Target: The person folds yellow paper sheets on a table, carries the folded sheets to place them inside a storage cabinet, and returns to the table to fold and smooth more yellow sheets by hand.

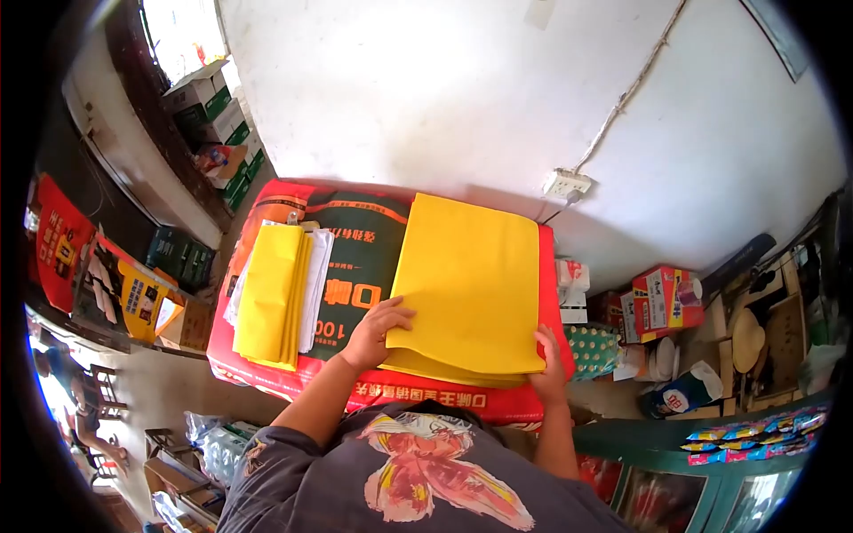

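A stack of large yellow sheets (471, 284), paper or cloth I cannot tell, lies on a red-and-green printed cover (360, 240). My left hand (378, 333) holds the stack's near left edge, fingers bent over the top. At the near right corner, my right hand (549, 364) grips the side edge with its fingers up along it. The near edges of the sheets bulge slightly apart between my hands. To the left, narrow folded yellow sheets (271, 293) rest on white papers (317, 289) with a metal clip (293, 218) at the top.
A white wall with a power socket (566, 185) stands behind the covered surface. Red boxes (657, 302) and a green dotted package (593, 351) are on the right. Cartons (209, 102) are stacked at the far left. A person (67, 377) is at the left edge.
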`<state>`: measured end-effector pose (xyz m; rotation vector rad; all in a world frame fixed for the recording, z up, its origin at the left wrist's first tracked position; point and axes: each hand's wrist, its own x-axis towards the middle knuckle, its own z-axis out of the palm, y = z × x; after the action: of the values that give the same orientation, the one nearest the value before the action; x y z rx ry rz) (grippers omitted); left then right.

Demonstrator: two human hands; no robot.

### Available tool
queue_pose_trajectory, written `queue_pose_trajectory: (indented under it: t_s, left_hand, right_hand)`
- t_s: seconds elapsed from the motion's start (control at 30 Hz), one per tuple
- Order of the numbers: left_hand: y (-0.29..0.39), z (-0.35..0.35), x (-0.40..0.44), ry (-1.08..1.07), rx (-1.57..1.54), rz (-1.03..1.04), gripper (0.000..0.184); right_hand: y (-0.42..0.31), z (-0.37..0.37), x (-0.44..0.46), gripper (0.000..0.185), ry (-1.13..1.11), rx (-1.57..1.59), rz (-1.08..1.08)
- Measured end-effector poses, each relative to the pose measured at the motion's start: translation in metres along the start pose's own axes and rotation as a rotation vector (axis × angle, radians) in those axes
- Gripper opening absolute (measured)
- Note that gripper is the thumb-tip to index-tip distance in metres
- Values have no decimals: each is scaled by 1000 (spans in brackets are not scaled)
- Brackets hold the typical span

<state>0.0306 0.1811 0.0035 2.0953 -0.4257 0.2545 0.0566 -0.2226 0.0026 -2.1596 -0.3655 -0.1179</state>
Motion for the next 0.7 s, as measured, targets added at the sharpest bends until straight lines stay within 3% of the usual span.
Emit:
queue_pose_trajectory:
  t_s: [0.17, 0.23, 0.3, 0.37, 0.4, 0.43, 0.47, 0.5, 0.53, 0.7]
  left_hand:
    - [-2, 2, -1, 15, 140, 109, 38]
    - [5, 0, 2, 21, -5, -58, 25]
    - [2, 3, 6, 49, 20, -62, 23]
    - [2, 5, 12, 179, 74, -168, 24]
    - [-1, 12, 21, 299, 16, -169, 11]
    - [-2, 13, 27, 298, 18, -162, 11]
    - [2, 11, 34, 294, 52, -365, 11]
    - [5, 9, 40, 289, 86, -568, 19]
    - [10, 10, 47, 378, 111, -505, 32]
    - [-3, 14, 66, 371, 193, -567, 27]
  right_hand:
    - [5, 4, -4, 42, 2, -44, -48]
    - [9, -2, 0, 34, 8, -38, -64]
    - [11, -4, 4, 27, 10, -30, -77]
    - [8, -3, 16, 17, 50, 133, 23]
    - [4, -2, 23, 17, 56, 134, 20]
    - [0, 1, 32, 17, 108, 258, 151]
    - [-5, 2, 39, 18, 159, 384, 281]
    - [0, 6, 46, 18, 164, 386, 277]
    - [12, 12, 55, 17, 193, 377, 225]
    - [32, 30, 85, 23, 261, 159, 170]
